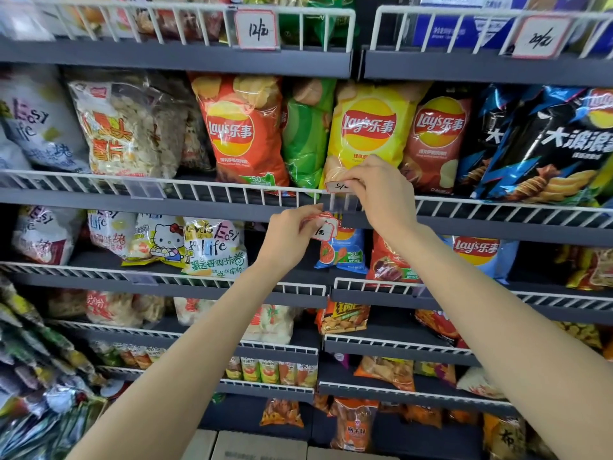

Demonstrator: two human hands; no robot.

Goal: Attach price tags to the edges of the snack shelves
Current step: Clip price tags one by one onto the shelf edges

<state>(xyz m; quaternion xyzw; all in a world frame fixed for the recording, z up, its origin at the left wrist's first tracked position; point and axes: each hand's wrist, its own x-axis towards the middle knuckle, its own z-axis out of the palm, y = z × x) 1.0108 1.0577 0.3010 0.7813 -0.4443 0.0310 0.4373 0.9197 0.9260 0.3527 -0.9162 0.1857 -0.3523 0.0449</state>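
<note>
My right hand [381,190] pinches a white, red-edged price tag [338,186] at the top of a clear plastic holder [341,202] clipped to the white wire rail [232,190] of the chip shelf, below a yellow Lay's bag [368,127]. The tag sits partly inside the holder, and my fingers hide its right end. Just below and to the left, my left hand [292,227] grips a small stack of similar price tags [323,225], the front one handwritten.
Two filled tag holders [255,29] [539,38] hang on the upper shelf rail. Empty clear holders [146,189] [141,278] sit on the rails to the left. Snack bags crowd every shelf; cardboard boxes [258,446] lie at floor level.
</note>
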